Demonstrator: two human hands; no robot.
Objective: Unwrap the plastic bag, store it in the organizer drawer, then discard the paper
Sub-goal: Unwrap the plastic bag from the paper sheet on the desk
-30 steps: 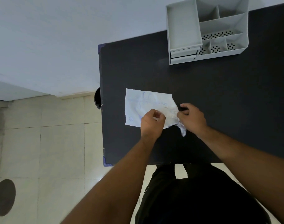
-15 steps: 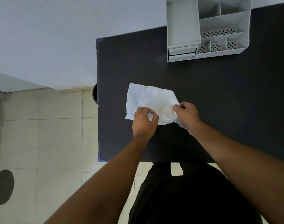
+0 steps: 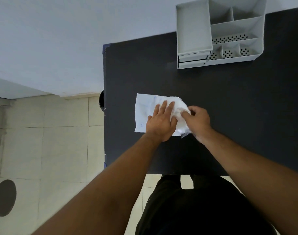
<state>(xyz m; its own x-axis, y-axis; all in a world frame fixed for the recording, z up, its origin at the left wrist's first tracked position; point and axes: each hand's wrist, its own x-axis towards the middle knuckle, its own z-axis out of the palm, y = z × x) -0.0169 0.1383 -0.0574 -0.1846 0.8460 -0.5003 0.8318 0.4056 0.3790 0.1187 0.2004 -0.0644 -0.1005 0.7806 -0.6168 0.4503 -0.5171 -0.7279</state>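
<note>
A crumpled white paper (image 3: 144, 110) with faint blue writing lies on the black table (image 3: 229, 107). My left hand (image 3: 161, 122) rests flat on it with the fingers spread. My right hand (image 3: 198, 122) pinches the paper's raised right part, where a clear plastic bag (image 3: 184, 132) shows at the lower right edge. How much of the bag lies under the paper is hidden. The grey organizer (image 3: 219, 33) stands at the table's far edge, and its small drawer (image 3: 192, 58) at the lower left front looks shut.
The table's left edge (image 3: 104, 116) drops to a tiled floor. A dark round mark (image 3: 4, 197) lies on the floor at the lower left. A white wall rises behind the table. My dark trousers (image 3: 195, 209) fill the bottom middle.
My left hand has opened from a pinch and now lies flat on the paper. My right hand has lifted the paper's right side and folded it over toward the left.
</note>
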